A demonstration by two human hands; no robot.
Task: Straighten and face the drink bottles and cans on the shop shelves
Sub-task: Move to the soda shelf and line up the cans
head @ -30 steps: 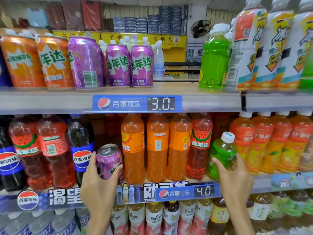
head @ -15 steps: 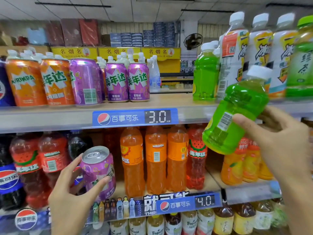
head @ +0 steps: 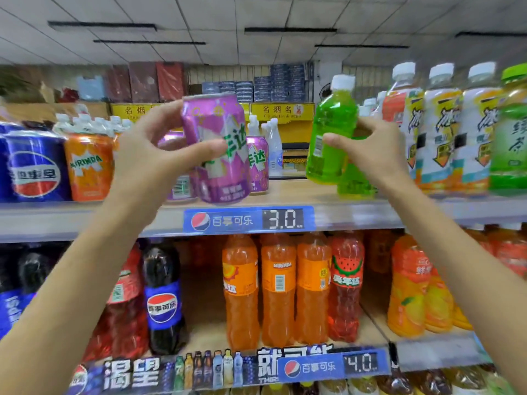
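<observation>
My left hand point(head: 154, 155) grips a purple Mirinda can point(head: 219, 149), held slightly tilted just above the front edge of the upper shelf point(head: 356, 212), in front of other purple cans point(head: 258, 163). My right hand point(head: 373, 149) holds a small green bottle with a white cap point(head: 330, 132) upright over the same shelf, right beside another green bottle point(head: 353, 178) that stands there. The two held drinks are apart, with bare shelf between them.
Orange cans point(head: 88, 166) and blue Pepsi cans point(head: 34, 166) fill the upper shelf's left; tall white-capped tea bottles point(head: 439, 129) stand at its right. Below, Pepsi point(head: 162, 297), orange point(head: 278, 289) and red point(head: 346, 283) soda bottles line the lower shelf. Price strips front both shelves.
Both hands rose from the lower shelf to the upper shelf. The purple can went up with my left hand, the green bottle up and left with my right and turned upright.
</observation>
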